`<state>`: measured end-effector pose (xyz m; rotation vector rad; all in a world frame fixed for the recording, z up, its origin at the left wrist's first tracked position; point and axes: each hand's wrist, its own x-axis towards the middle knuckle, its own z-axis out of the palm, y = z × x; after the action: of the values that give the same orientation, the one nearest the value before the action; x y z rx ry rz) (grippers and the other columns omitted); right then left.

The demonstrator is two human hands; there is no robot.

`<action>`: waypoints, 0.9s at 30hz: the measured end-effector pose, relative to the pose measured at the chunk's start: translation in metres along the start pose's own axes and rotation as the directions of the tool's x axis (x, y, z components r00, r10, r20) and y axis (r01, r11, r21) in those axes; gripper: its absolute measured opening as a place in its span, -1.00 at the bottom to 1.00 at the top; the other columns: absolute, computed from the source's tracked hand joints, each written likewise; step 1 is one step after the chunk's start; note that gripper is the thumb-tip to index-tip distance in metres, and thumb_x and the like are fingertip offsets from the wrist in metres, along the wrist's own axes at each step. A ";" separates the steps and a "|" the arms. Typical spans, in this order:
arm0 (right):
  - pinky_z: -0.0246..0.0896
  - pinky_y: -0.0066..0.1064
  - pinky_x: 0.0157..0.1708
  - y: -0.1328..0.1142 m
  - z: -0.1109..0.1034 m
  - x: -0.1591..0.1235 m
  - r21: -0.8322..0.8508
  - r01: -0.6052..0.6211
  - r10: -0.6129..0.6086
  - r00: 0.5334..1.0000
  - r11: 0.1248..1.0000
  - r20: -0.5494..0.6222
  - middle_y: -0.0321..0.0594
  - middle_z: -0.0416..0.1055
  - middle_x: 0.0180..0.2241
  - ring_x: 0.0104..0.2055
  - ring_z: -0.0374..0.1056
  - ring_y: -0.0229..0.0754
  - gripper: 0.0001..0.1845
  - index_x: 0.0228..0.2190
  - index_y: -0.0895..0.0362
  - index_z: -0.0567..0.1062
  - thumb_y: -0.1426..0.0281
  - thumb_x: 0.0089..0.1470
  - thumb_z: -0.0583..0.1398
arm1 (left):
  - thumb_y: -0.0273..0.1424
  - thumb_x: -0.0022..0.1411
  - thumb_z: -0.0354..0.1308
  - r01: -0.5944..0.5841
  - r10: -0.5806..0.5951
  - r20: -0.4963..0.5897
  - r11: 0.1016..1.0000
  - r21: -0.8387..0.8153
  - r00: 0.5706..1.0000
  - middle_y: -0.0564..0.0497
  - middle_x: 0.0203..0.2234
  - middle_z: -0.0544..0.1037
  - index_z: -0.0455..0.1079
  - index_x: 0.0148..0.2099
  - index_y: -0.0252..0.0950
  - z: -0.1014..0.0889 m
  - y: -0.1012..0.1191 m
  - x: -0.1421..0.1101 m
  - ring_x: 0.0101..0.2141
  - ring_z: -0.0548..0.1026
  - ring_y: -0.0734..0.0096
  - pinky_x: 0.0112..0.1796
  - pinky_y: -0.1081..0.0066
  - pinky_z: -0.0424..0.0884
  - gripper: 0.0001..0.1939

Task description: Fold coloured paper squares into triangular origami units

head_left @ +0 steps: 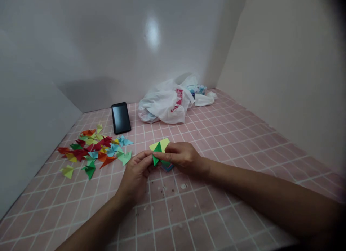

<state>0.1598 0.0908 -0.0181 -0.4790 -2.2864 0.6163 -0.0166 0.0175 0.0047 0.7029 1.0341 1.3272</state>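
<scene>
Between my two hands is a small green folded paper (157, 154), shaped like a narrow diamond and tilted upright. My left hand (136, 173) pinches its left edge with closed fingers. From the other side, my right hand (186, 157) grips it between thumb and fingers. Just behind and beneath the fold lies a yellow paper sheet (163, 144), partly covered by my right fingers. Under my right hand a blue paper edge (168, 168) peeks out, mostly hidden.
A heap of colourful folded paper birds (105, 144) spreads at the left. Behind it a black phone (121, 117) lies near the back wall. A crumpled white plastic bag (164, 103) sits at the back middle. Walls enclose the pink checked surface (232, 215).
</scene>
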 end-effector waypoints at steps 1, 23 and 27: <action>0.25 -0.38 -0.37 0.001 -0.001 0.001 -0.092 0.048 -0.048 0.999 0.995 -0.001 -0.21 0.39 -0.43 -0.42 0.26 -0.23 -0.65 -0.01 -0.03 0.58 0.43 0.26 0.12 | -0.32 0.01 0.38 -0.004 0.004 -0.014 1.000 -0.020 1.000 0.03 -0.47 0.57 0.55 -0.40 -0.31 0.000 0.000 0.000 -0.42 0.48 0.42 -0.35 0.43 0.43 -0.84; 0.11 -0.54 -0.60 -0.013 0.007 0.015 0.764 -0.458 0.558 0.815 0.454 0.157 -0.45 0.34 -0.55 -0.59 0.26 -0.37 -0.66 -0.27 0.13 0.41 0.29 -0.06 0.37 | -0.31 0.03 0.34 -0.130 0.143 0.002 0.895 0.428 0.990 0.08 -0.54 0.52 0.52 -0.37 -0.29 0.001 0.002 -0.002 -0.48 0.42 0.46 -0.40 0.47 0.33 -0.84; 0.09 -0.52 -0.59 -0.014 0.008 0.012 0.761 -0.482 0.519 0.824 0.435 0.225 -0.41 0.31 -0.65 -0.62 0.20 -0.38 -0.72 -0.51 0.17 0.40 0.25 0.06 0.29 | -0.29 0.04 0.34 -0.124 0.137 0.002 0.889 0.441 0.991 0.07 -0.52 0.53 0.50 -0.36 -0.29 -0.001 0.002 0.000 -0.48 0.42 0.45 -0.40 0.46 0.33 -0.82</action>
<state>0.1434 0.0828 -0.0091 -0.6978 -1.5206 1.8134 -0.0181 0.0176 0.0059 1.1119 1.3516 1.2276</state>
